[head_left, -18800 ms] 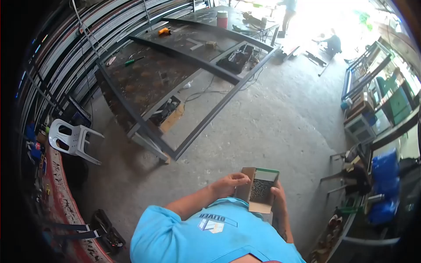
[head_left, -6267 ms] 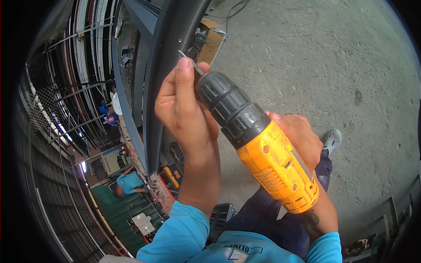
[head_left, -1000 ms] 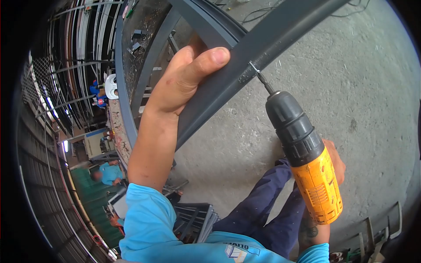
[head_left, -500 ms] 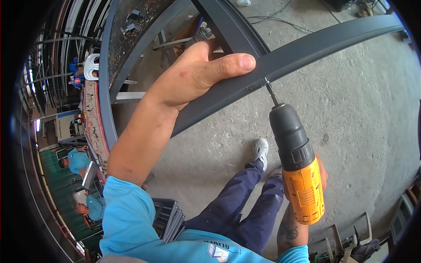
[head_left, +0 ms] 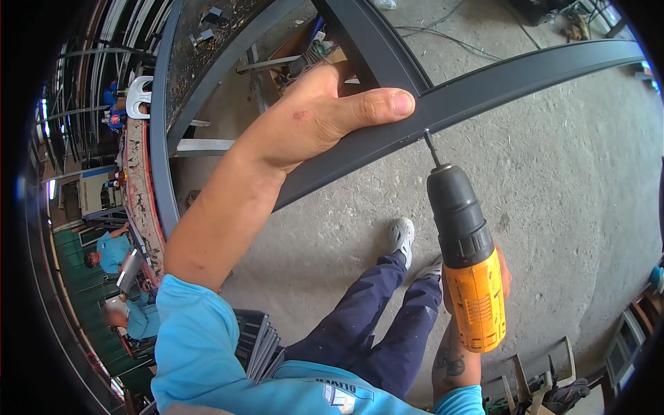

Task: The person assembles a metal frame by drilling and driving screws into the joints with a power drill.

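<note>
Near centre, the screw (head_left: 427,131) is sitting nearly sunk, seemingly almost fastened; the left hand (head_left: 315,123) is clasping the dark frame (head_left: 512,81), the right hand (head_left: 506,274) gripping the drill (head_left: 476,297).

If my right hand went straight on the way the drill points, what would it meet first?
The dark frame bar, most likely: the bit of the drill in your right hand seems right at its edge, though depth is unclear.
</note>
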